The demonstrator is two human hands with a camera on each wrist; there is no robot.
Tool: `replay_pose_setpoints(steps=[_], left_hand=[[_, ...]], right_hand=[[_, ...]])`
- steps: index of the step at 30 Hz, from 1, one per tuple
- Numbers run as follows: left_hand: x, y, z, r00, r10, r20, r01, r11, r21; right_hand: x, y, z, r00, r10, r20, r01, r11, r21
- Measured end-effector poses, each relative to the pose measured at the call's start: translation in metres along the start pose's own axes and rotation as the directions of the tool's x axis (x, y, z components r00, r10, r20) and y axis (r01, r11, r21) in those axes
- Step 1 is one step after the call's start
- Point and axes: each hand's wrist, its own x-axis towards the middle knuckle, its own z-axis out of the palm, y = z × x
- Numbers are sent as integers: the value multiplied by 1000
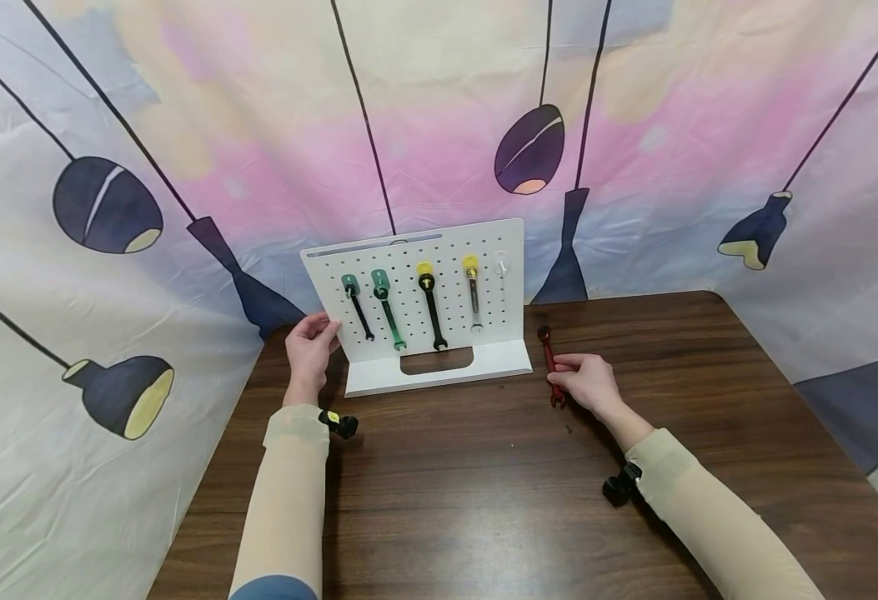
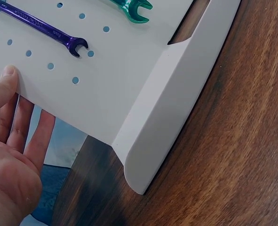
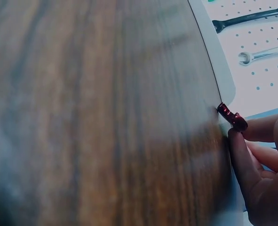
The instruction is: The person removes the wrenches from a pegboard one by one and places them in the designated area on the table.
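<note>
A white pegboard stand [image 1: 509, 308] stands upright on the table, and my left hand [image 1: 308, 350] grips its left edge, the thumb on the front face and the fingers behind. My right hand [image 1: 587, 382] pinches a red wrench [image 1: 549, 354] just to the right of the stand; only one shiny end of this wrench [image 3: 232, 117] shows in the right wrist view. On the board hang a dark purple wrench [image 2: 40, 24], a green wrench [image 1: 389, 321], a black wrench [image 1: 433, 312] and a silver wrench [image 1: 474, 300]. A transparent hook [image 1: 501, 263] sits at the board's upper right.
The brown wooden table [image 1: 469, 500] extends in front of the stand and to its right. Close behind it hangs a painted cloth [image 1: 439, 133] with lamp shapes. The stand's base has an oblong cut-out [image 1: 436, 361].
</note>
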Motion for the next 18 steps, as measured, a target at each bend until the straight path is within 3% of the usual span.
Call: replay_pose_setpoints(steps=[5,18], left_hand=[[1,-1,-2,1000,-13,1,13,1000,16],[2,-2,-1,1000,-6,1,6,1000,4]], right_hand=[[2,1,1,1000,-24,-1,24,998,-55],[2,-5,0,1000,2,22,0,994,-109]])
